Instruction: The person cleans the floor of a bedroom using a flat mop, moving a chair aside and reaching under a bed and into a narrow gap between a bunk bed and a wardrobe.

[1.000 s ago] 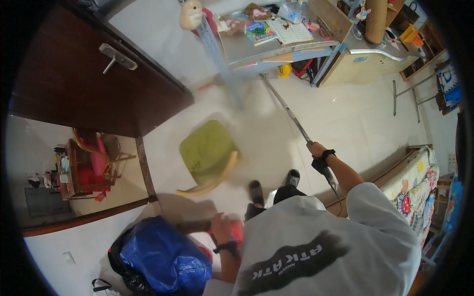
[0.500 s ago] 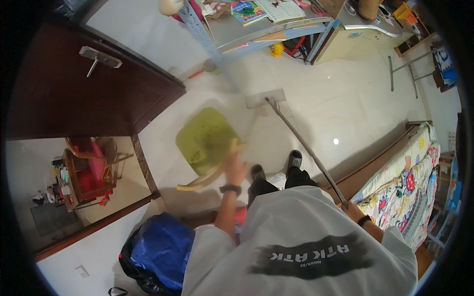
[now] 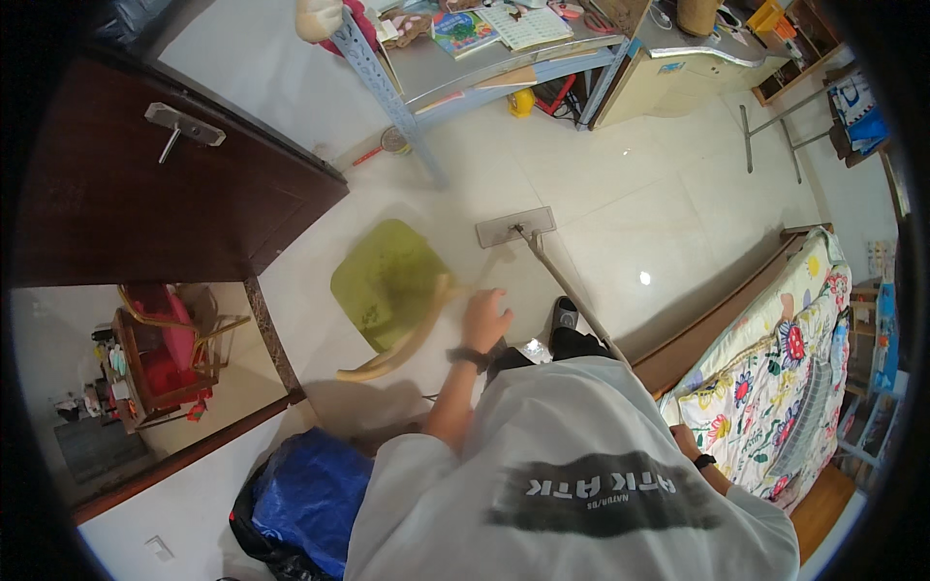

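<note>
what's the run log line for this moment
left hand: open, reaching to green chair | right hand: low at mop handle, grip unclear | mop head: flat on floor

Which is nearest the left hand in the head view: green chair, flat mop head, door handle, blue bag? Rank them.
From the left hand:
1. Green chair, right beside it, to its left.
2. Flat mop head, ahead on the floor.
3. Blue bag, behind, lower left.
4. Door handle, far upper left.

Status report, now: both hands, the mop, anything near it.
Left hand open by green chair. Right hand low, grip unclear. Mop flat on floor; chair close beside it.
</note>
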`<state>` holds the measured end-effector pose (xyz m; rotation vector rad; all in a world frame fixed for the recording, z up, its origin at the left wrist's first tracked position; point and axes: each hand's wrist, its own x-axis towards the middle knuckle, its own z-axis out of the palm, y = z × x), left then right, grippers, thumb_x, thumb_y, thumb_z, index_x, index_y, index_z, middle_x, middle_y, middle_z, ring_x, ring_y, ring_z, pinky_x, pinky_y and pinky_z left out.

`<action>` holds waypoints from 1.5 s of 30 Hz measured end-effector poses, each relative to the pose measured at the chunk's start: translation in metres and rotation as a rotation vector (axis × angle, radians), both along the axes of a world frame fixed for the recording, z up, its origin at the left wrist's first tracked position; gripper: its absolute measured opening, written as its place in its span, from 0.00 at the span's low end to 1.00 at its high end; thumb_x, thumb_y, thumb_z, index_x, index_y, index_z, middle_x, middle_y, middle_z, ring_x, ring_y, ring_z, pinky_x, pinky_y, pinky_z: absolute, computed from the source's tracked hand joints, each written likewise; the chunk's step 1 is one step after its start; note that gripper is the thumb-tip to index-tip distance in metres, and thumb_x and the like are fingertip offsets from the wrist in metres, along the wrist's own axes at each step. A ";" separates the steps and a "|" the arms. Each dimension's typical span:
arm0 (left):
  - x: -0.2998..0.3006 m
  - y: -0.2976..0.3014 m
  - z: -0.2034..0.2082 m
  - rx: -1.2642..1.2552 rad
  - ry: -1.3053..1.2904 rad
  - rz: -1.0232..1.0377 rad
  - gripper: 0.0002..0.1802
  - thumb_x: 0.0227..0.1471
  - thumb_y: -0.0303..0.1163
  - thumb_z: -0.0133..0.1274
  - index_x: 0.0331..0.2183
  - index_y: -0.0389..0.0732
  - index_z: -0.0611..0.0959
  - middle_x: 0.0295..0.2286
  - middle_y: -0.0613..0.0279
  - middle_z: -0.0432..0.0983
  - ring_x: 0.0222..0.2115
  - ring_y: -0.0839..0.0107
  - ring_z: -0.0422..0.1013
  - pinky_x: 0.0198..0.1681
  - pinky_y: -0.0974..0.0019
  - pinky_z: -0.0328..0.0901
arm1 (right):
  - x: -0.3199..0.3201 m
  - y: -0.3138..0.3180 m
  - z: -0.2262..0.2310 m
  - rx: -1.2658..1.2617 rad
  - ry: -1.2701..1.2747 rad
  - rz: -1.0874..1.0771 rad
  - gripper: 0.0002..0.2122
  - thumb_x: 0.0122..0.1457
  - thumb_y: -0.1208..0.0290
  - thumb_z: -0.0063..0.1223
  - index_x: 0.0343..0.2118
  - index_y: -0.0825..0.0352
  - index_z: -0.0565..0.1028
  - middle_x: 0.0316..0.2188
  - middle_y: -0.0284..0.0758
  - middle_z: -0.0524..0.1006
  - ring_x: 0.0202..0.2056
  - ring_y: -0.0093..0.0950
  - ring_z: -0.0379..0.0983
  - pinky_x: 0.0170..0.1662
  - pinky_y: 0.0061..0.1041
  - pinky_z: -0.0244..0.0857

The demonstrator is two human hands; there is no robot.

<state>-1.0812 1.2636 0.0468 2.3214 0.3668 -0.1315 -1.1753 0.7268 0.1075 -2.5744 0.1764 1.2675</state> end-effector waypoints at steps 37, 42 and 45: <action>-0.077 0.076 -0.036 0.253 0.729 0.320 0.57 0.32 0.52 0.61 0.61 0.49 0.52 0.56 0.48 0.53 0.60 0.49 0.45 0.60 0.38 0.39 | 0.200 0.183 -0.027 0.071 -0.251 0.482 0.27 0.65 0.55 0.33 0.28 0.80 0.72 0.26 0.58 0.74 0.34 0.54 0.73 0.37 0.48 0.67; -0.077 0.080 -0.029 0.223 0.755 0.359 0.56 0.31 0.53 0.60 0.61 0.49 0.56 0.59 0.50 0.53 0.62 0.51 0.44 0.62 0.40 0.40 | 0.163 0.150 -0.001 0.015 -0.122 0.697 0.15 0.60 0.65 0.39 0.36 0.71 0.75 0.27 0.54 0.75 0.30 0.51 0.75 0.34 0.46 0.70; -0.079 0.080 -0.036 0.232 0.735 0.354 0.56 0.31 0.54 0.60 0.61 0.50 0.56 0.59 0.50 0.52 0.62 0.51 0.44 0.61 0.39 0.40 | 0.083 0.061 0.003 -0.087 -0.075 0.116 0.23 0.58 0.52 0.44 0.33 0.74 0.76 0.32 0.55 0.76 0.36 0.54 0.74 0.39 0.47 0.67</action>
